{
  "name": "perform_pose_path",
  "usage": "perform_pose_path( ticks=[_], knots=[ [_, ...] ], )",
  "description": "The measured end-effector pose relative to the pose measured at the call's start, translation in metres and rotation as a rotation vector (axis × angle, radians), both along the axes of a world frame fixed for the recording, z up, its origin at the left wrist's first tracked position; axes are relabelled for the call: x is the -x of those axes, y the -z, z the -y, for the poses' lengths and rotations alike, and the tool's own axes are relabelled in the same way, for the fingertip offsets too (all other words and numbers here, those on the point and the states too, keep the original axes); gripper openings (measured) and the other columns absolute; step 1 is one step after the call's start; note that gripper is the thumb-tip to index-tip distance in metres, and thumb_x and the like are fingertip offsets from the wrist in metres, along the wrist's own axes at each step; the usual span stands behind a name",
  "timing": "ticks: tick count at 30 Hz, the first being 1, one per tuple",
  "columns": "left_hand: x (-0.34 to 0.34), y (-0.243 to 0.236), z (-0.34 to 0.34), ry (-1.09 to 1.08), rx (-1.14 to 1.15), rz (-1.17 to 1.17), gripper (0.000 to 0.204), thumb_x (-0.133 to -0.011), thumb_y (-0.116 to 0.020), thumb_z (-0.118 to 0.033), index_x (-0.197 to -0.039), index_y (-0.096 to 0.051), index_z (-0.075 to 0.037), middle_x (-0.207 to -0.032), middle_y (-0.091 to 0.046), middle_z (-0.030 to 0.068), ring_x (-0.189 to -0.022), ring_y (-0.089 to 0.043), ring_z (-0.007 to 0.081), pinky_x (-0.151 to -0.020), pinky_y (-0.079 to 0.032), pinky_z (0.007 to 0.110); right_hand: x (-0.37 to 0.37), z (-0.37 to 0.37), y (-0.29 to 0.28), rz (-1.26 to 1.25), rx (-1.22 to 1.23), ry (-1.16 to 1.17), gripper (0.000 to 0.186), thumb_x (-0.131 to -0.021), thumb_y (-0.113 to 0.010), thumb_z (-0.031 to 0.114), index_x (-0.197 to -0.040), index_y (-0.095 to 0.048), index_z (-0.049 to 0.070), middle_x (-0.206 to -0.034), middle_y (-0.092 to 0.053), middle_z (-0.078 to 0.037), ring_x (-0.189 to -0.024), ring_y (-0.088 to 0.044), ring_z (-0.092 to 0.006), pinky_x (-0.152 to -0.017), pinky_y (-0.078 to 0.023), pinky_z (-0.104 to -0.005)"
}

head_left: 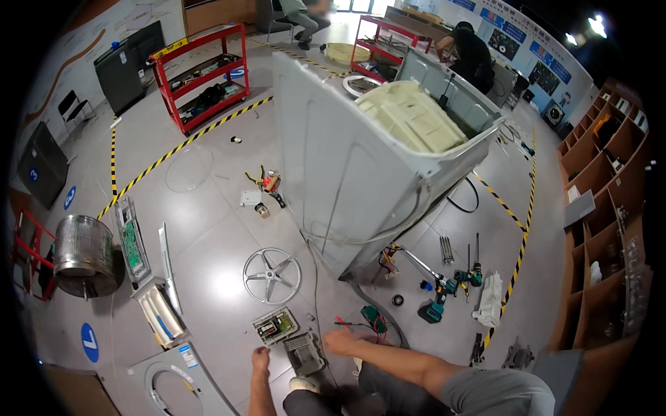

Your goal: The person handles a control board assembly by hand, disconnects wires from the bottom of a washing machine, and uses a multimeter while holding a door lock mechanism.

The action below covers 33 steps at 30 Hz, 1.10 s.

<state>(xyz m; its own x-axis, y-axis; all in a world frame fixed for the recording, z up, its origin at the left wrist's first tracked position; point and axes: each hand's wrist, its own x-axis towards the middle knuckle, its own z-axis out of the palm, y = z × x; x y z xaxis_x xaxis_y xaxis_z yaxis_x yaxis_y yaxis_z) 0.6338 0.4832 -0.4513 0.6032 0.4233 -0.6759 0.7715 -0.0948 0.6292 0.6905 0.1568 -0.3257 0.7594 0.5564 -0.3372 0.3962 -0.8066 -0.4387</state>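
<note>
On the floor in front of me lie a control board in a pale housing (275, 326) and, nearer, an open grey plastic case (305, 355). My left hand (260, 360) hovers left of the case with its fingers curled. Over the case's right edge, my right hand (338, 342) is closed; whatever either hand holds is too small to make out. Just right of my right hand lie a green multimeter (373, 319) and a red test lead (343, 322). Beyond the board rests a spoked pulley wheel (271, 276).
A washing machine cabinet (312, 166) stands ahead. Cordless drills (436, 305), a white plastic part (490, 299) and a black ring (397, 300) lie right. At left are a metal drum (87, 256), a drawer part (159, 315) and a front panel (139, 371). Another person (472, 59) works behind.
</note>
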Motion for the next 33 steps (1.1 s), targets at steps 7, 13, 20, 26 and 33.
perform_pose_path(
  ticks=[7, 13, 20, 26, 33],
  knots=[
    [0.231, -0.131, 0.033, 0.651, -0.476, -0.217, 0.028, -0.080, -0.061, -0.030, -0.079, -0.066, -0.002, -0.072, -0.065, 0.0140, -0.066, -0.062, 0.0227, -0.058, -0.048, 0.037, 0.078, 0.133, -0.174, -0.027, 0.018, 0.579, 0.025, -0.085, -0.055, 0.027, -0.103, -0.058, 0.009, -0.106, -0.056, -0.014, -0.096, -0.058, -0.0342, -0.077, -0.050, -0.0451],
    [0.294, -0.308, 0.012, 0.652, -0.250, -0.501, 0.027, -0.080, -0.061, -0.031, -0.078, -0.063, -0.005, -0.065, -0.059, 0.0102, -0.061, -0.056, 0.0197, -0.055, -0.044, 0.036, 0.188, 0.259, -0.262, -0.382, 0.297, 0.657, 0.028, -0.082, -0.057, 0.028, -0.097, -0.064, 0.006, -0.098, -0.064, -0.017, -0.099, -0.059, -0.0351, -0.086, -0.048, -0.0463],
    [0.197, -0.395, -0.002, 0.200, -0.092, -0.210, 0.025, -0.080, -0.061, -0.033, -0.076, -0.060, -0.008, -0.058, -0.051, 0.0059, -0.056, -0.050, 0.0163, -0.051, -0.040, 0.034, 0.274, 0.310, -0.293, -0.764, 0.057, 1.120, 0.030, -0.081, -0.060, 0.028, -0.088, -0.067, 0.000, -0.084, -0.066, -0.016, -0.078, -0.065, -0.0283, -0.067, -0.053, -0.0389],
    [-0.048, -0.705, 0.168, 0.312, 0.153, 0.522, 0.030, -0.090, -0.057, -0.018, -0.116, -0.058, -0.002, -0.109, -0.059, 0.0046, -0.102, -0.051, 0.0142, -0.093, -0.039, 0.030, 0.281, 0.312, -0.292, -0.697, -0.231, 1.415, 0.028, -0.081, -0.064, 0.023, -0.093, -0.064, -0.001, -0.078, -0.064, -0.013, -0.059, -0.061, -0.0207, -0.050, -0.051, -0.0331],
    [-0.109, -1.001, 0.314, 0.815, 0.138, 1.418, 0.072, -0.081, -0.067, -0.044, -0.134, -0.044, -0.001, -0.139, -0.042, 0.0196, -0.134, -0.035, 0.0315, -0.108, -0.027, 0.050, 0.272, 0.351, -0.293, -0.650, -0.617, 1.528, 0.018, -0.085, -0.061, 0.018, -0.090, -0.059, 0.000, -0.070, -0.058, -0.009, -0.055, -0.057, -0.0173, -0.049, -0.050, -0.0304]
  ],
)
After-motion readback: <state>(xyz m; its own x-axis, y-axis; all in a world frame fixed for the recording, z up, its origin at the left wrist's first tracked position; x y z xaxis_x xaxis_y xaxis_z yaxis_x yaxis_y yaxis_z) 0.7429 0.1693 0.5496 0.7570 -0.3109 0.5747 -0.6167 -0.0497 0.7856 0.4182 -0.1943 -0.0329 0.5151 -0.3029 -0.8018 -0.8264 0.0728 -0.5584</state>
